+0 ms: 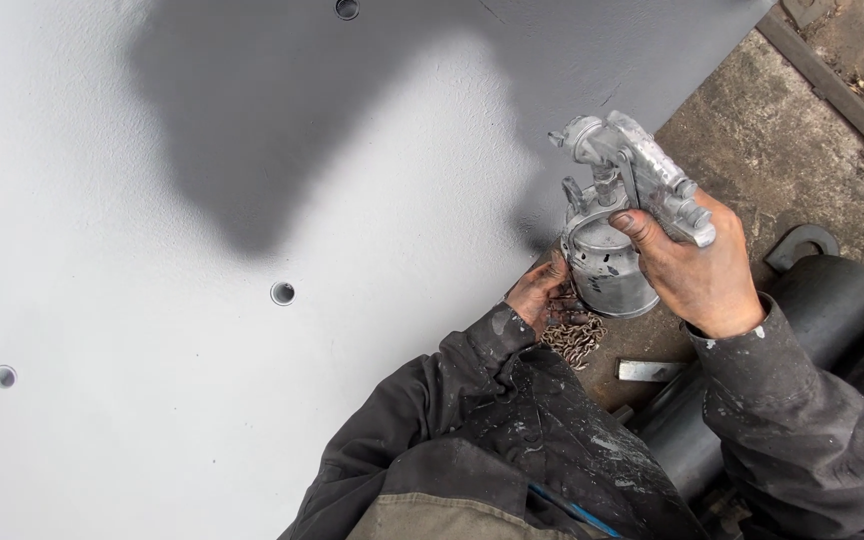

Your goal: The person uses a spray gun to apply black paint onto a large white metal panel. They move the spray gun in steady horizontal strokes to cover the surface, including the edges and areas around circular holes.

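Freshly coated, pale grey metal fills most of the view: a large flat panel (152, 400) with three small round holes, one at the top edge toward twelve o'clock, one near the centre (282, 293) and one out at nine o'clock (4, 376). A darker, uncoated patch (282, 130) spreads across the upper middle. Beyond the panel's edge, at two o'clock, lies stained concrete floor (782, 150), and dark cylinders (832, 310) sit at four o'clock.

At about three o'clock from the centre hole, the right hand (702, 275) holds a silvery spray gun (632, 175) over the panel's edge, fingers wrapped closed round its handle, the nozzle end pointing up and left toward the dark patch. Its metal cup (607, 270) hangs beneath. The left hand (542, 295) sits just below and left of the cup, fingers curled against its side or base; whether they grip it or only steady it I cannot tell. A short length of chain (577, 340) dangles under that hand, and a small flat metal piece (649, 371) lies at five o'clock from it.

Risks, as I judge them: the paint-smeared sleeves hang just above the wet-looking grey, so a dropped forearm would smear it. If the cup is loose on the gun, it could slip and spill paint over the panel edge. The chain could swing onto the coated surface and mark it.
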